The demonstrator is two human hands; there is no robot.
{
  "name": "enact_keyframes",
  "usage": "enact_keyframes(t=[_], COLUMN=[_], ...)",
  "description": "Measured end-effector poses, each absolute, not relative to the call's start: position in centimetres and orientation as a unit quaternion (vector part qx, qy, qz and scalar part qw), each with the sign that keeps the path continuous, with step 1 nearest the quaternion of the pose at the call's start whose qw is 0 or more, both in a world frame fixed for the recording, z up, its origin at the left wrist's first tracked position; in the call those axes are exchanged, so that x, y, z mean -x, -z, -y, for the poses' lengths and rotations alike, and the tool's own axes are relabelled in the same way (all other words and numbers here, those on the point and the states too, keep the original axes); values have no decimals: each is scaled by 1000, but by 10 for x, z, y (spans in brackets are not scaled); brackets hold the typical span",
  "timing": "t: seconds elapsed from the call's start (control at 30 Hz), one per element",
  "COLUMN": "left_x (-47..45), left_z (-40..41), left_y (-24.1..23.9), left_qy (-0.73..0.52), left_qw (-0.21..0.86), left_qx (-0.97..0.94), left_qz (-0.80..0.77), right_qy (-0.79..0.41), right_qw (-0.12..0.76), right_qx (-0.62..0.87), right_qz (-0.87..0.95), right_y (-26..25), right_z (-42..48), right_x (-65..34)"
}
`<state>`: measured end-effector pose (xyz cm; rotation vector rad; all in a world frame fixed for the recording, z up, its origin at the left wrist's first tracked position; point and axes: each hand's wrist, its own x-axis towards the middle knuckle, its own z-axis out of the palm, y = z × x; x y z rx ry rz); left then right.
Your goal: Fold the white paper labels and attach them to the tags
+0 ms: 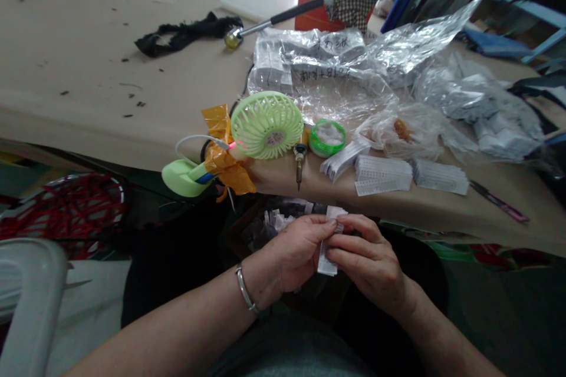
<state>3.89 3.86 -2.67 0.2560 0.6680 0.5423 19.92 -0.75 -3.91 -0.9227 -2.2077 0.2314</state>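
Both hands meet in front of my lap, below the table's front edge. My left hand [295, 250] and my right hand [369, 262] are closed together on a small stack of white paper labels [328, 259], held upright between the fingers. A silver bangle [246, 290] circles my left wrist. Just beyond the hands lies a dark box of loose white labels [274, 224]. On the table edge above are several more label stacks [382, 174].
A light green desk fan [267, 125] taped with orange tape stands at the table edge, beside a soldering iron [299, 166] and a green tape roll [327, 137]. Clear plastic bags of labels [464, 100] cover the right side. Scissors [497, 201] lie far right. A white chair [26, 300] is lower left.
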Motion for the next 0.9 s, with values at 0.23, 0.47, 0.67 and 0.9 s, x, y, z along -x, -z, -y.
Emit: enact_keyframes(t=[0.23,0.47,0.67,0.9], left_x=[-30,-29,-26,-25], left_z=[-39,-30,-25,-23], left_y=[26,26,29,34], left_qy=[-197,-141,-110,-117], left_qw=[921,933,936,937], left_qx=[-165,-210,-216,-220], left_qz=[-293,-254,-254,-246], right_qy=[-319,-753,-812,-810], right_qw=[491,381,378,386], right_qx=[509,360,272,287], right_qz=[630,398,352,337], right_y=[43,53,64,65], right_z=[11,-13,-17,-13], right_x=[-210,-207,-200,-198])
